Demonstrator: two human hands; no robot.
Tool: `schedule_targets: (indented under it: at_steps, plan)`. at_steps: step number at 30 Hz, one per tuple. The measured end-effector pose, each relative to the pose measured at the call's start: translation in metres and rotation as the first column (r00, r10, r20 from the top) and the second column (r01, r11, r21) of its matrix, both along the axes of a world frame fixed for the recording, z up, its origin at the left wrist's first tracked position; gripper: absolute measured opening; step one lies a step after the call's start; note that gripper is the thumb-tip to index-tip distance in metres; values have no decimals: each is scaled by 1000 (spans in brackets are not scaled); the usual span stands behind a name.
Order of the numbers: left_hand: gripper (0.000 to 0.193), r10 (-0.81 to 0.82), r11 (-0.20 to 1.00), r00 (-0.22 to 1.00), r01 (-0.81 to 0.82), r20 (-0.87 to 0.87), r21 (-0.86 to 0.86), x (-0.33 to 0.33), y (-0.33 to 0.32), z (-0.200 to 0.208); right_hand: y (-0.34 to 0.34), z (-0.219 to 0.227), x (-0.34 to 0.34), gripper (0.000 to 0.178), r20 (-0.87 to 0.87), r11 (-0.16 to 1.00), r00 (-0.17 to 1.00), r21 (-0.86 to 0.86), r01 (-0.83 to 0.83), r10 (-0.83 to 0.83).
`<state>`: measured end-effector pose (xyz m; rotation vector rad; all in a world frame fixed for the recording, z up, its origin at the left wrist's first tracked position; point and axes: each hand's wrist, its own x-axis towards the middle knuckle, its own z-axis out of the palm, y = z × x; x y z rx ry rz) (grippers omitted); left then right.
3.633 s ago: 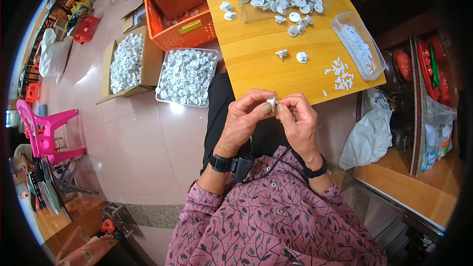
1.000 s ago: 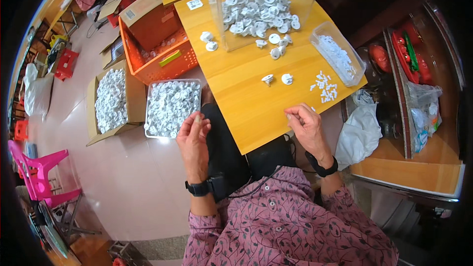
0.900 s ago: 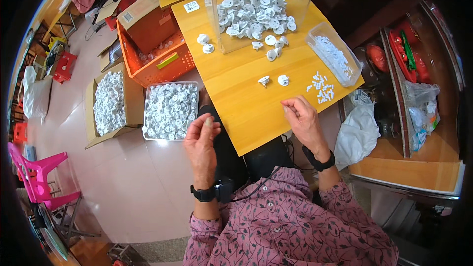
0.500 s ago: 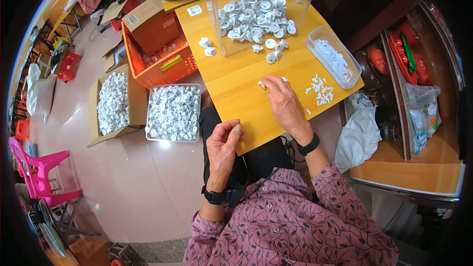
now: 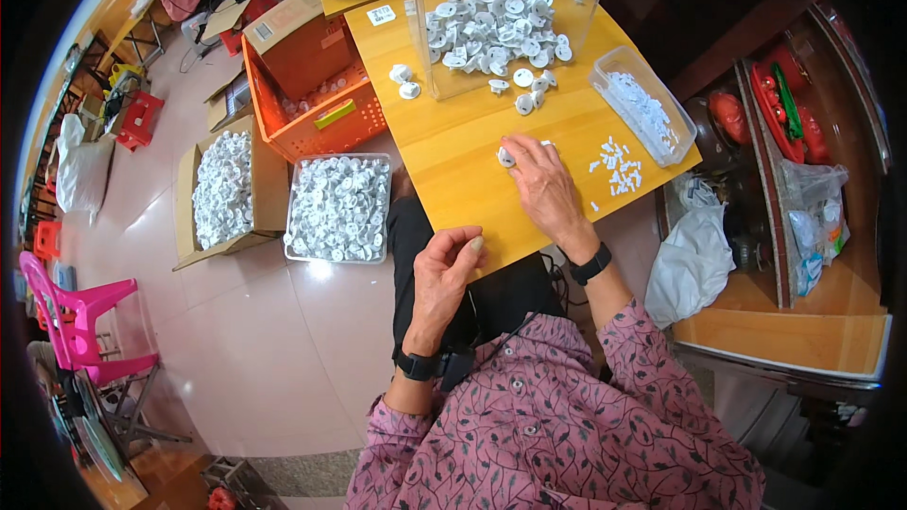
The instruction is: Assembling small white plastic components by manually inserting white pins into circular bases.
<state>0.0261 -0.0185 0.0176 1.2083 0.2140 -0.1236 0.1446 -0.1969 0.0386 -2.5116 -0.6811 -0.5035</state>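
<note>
On the yellow wooden table (image 5: 453, 175), my right hand (image 5: 548, 194) has its fingertips closed on a small round white plastic part (image 5: 507, 159). The fingers cover some of that part. My left hand (image 5: 440, 285) is over the table's near left edge, thumb and curled fingers pressed together. Whatever it may hold is hidden. Beyond my right hand lie a few loose white knob-like parts (image 5: 524, 104), in front of a large heap of the same parts (image 5: 496, 28) in a clear open-fronted box (image 5: 416, 47). Small white slips or pegs (image 5: 619, 170) are scattered right of my right hand.
A clear tub (image 5: 680, 149) of small white pieces stands at the table's right edge. Left of the table are an orange crate (image 5: 331, 137), a cardboard box (image 5: 269, 179) and a clear bin (image 5: 300, 253) full of white parts. A pink chair (image 5: 85, 321) stands far left.
My right fingers have come down onto the round white part, which now shows more beside them. My left hand has moved slightly right. The whole view has shifted a little.
</note>
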Motion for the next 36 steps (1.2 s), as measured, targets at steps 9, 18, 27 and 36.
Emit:
schedule_targets:
  at_steps: [9, 18, 27, 36]
  plan:
    - [22, -14, 1000, 999, 14, 32, 16, 1, 0, -1, -2, -9, 2, 15, -36, 999, 999, 12, 30, -30]
    - [19, 11, 999, 999, -12, 43, 31, 1, -2, -8, 10, 6, -9, 28, -37, 982, 999, 185, 38, -31]
    - [19, 1, 1000, 999, -2, 50, 20, 1, -1, -9, 20, -10, -2, 22, -28, 984, 996, 157, -80, 86]
    - [19, -1, 1000, 997, -1, 76, 25, -1, 0, -7, 21, -17, -8, 11, 27, 974, 996, 207, -93, 89]
